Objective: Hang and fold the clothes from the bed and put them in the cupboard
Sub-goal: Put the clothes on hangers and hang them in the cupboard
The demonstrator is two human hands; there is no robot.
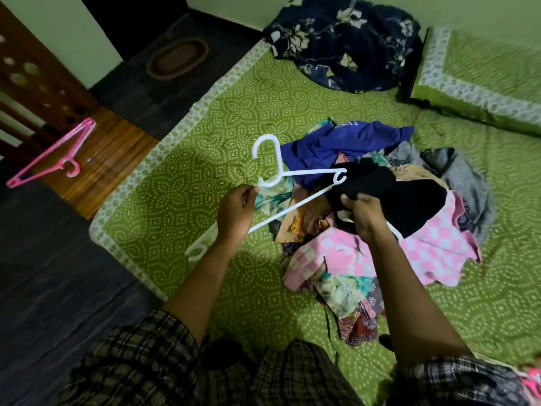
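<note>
Left hand (pixel 237 206): pinches the white hanger (pixel 292 208) at its neck, below the hook.
Right hand (pixel 361 210): fingers curled round a black garment (pixel 409 200).
Hanger: held over the bed (pixel 190 159), hook pointing away from the person. Its long axis slants from near left to far right, and its far end meets the garment.
Clothes pile (pixel 366 142): on the bed under both hands.

A white plastic hanger (pixel 292 207), pinched by the left hand (pixel 235 206), tilts over the green dotted bed (pixel 205 127), hook toward 11 o'clock. Its 3 o'clock end meets a black garment (pixel 395 197) gripped by the right hand (pixel 363 212). Beneath lies a loose clothes pile (pixel 336 259), with a blue shirt (pixel 336 148) at 12 o'clock.
</note>
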